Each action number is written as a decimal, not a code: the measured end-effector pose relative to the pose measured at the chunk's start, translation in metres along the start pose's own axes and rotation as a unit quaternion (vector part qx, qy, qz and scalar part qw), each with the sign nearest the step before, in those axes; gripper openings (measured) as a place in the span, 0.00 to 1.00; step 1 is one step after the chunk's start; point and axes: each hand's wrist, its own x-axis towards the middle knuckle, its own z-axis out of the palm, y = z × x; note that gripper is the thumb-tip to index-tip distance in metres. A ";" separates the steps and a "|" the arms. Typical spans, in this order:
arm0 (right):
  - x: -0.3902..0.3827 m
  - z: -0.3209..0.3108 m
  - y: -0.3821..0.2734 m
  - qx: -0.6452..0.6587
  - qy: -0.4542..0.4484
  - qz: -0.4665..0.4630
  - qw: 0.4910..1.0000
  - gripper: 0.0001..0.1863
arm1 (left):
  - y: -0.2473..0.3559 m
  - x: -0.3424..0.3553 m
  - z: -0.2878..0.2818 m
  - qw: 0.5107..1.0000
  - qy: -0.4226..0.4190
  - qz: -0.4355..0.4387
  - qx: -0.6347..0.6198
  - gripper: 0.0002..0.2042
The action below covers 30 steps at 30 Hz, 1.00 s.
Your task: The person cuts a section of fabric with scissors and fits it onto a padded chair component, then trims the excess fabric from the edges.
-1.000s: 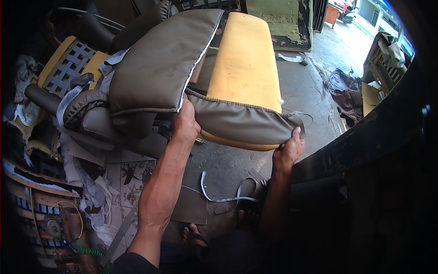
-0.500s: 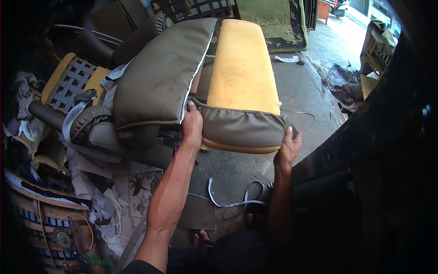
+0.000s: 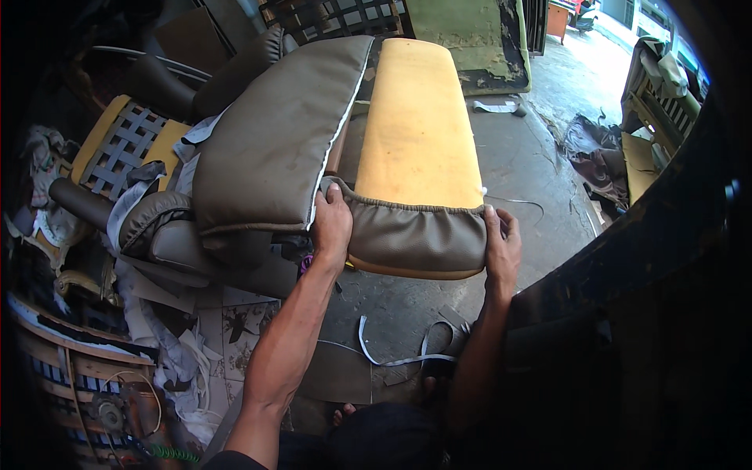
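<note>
**Two-Cornered Hold and Its Hazards**

Your left hand (image 3: 333, 223) and right hand (image 3: 503, 247) close, thumbs uppermost, on opposite corners of the grey-brown, puckered leatherette cover (image 3: 419, 241) wrapping the near end of the smooth, slab-like yellow foam block (image 3: 419, 129); your undermost fingertips are hidden. Uneven pulling could skew the gathered hem or strain its stitches. Left of the block, the plump, white-edged brown leatherette cushion (image 3: 270, 149) might catch your knuckles.

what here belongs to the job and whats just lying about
Job:
yellow foam pad
brown cover over its near end
left hand, gripping cover
right hand, at cover's right edge

Apparently lying about:
pale strip on floor
dark cloth heap
green coiled hose
</note>
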 end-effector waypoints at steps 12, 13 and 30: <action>0.003 0.005 0.012 0.196 0.232 -0.037 0.952 0.14 | 0.001 -0.009 -0.009 0.947 0.021 -0.154 -0.282 0.27; 0.004 0.004 0.011 0.188 0.228 -0.037 0.955 0.14 | -0.003 -0.007 -0.004 0.934 0.030 -0.124 -0.333 0.27; 0.025 0.011 0.052 0.305 0.032 0.032 0.951 0.07 | -0.042 0.011 0.008 0.945 0.023 -0.086 -0.315 0.27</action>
